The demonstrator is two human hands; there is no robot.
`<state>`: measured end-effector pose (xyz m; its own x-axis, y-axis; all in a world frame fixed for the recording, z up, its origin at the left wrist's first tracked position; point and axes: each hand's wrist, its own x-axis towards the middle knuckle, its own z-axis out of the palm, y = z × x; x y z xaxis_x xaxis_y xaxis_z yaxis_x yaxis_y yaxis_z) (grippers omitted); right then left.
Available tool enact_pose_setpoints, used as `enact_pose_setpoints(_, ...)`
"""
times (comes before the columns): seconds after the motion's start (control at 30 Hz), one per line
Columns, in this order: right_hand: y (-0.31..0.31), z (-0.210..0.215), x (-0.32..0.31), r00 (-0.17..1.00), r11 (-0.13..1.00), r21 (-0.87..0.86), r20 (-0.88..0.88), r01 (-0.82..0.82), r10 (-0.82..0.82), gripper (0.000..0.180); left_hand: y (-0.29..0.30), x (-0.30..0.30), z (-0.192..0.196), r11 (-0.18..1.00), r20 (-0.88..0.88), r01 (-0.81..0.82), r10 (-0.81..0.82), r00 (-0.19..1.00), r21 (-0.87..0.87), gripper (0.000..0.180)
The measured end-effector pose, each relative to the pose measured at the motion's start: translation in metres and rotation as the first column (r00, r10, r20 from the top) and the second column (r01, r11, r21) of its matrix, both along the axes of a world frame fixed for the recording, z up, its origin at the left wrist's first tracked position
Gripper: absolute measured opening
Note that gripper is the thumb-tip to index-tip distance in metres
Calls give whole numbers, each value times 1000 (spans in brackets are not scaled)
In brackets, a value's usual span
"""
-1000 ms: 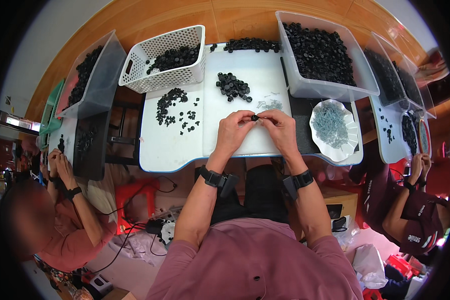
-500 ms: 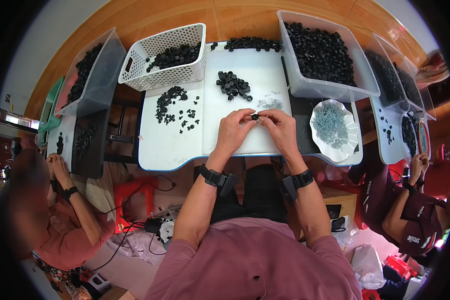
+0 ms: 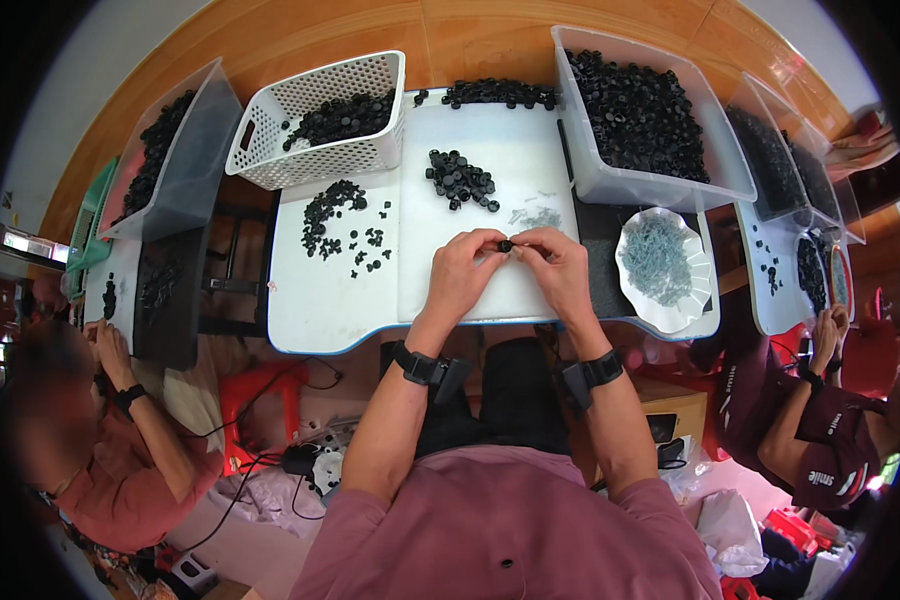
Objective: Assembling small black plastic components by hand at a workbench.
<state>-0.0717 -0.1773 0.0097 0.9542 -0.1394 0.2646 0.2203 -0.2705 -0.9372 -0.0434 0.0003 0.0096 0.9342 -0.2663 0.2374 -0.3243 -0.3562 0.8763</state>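
Observation:
My left hand (image 3: 460, 272) and my right hand (image 3: 560, 270) meet over the near part of the white table (image 3: 340, 305). Thumb and fingertips of both are closed on a small round black plastic part (image 3: 505, 246). Whether a pin or screw is in it is hidden by the fingers. Just beyond my right hand lie some loose thin metal screws or pins (image 3: 538, 217). A heap of round black caps (image 3: 460, 180) sits farther off. Smaller black pieces (image 3: 330, 212) are scattered to the left.
A white perforated basket (image 3: 365, 155) and a clear bin (image 3: 660, 190), both holding black parts, stand at the back. A fluted white dish (image 3: 707, 280) of metal pins sits at right. Co-workers' hands (image 3: 110, 348) are busy at the left and right tables.
The whole view has shifted slightly, the table now a little lower and to the left. Both hands keep their pinch on the black part.

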Motion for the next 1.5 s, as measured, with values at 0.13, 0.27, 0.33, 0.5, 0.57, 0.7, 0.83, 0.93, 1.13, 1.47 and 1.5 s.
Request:
enact_pose_setpoints(0.13,1,2,-2,999,1000,-2,-40,12,-12,15,0,-1,0,1000,30,-2,2,1000,-2,26)
enact_pose_setpoints(0.27,2,0,-1,999,1000,12,-53,2,-1,15,0,1,-2,1000,3,-2,2,1000,-6,26)
enact_pose_setpoints(0.33,2,1,-1,1000,1000,-5,-29,11,-11,15,0,0,-2,1000,8,-2,2,1000,-20,26)
enact_pose_setpoints(0.5,1,-2,0,999,1000,17,-30,13,-12,14,-1,0,-1,1000,9,-5,5,1000,-23,26)
enact_pose_setpoints(0.57,2,1,0,999,1000,15,-41,18,-17,14,-1,0,0,1000,5,-7,7,1000,-30,26)
enact_pose_setpoints(0.7,4,2,0,999,999,-21,-42,27,-28,14,0,1,0,1000,-1,0,0,1000,-17,26)
enact_pose_setpoints(0.83,4,2,0,999,998,-48,-4,37,-37,13,0,1,-3,1000,3,-6,6,1000,-29,26)
enact_pose_setpoints(0.93,4,2,0,999,996,-81,24,41,-40,12,-1,0,-4,999,9,-6,6,1000,-36,26)
enact_pose_setpoints(1.13,7,4,-2,988,978,-199,154,58,-27,12,0,-1,-5,1000,28,-6,7,1000,-19,26)
enact_pose_setpoints(1.47,13,10,-3,959,956,-286,281,66,18,16,-2,-2,-6,999,75,-26,29,997,-43,22)
enact_pose_setpoints(1.5,13,8,-4,956,947,-313,293,74,22,17,-2,-2,-7,999,76,-26,29,997,-43,22)
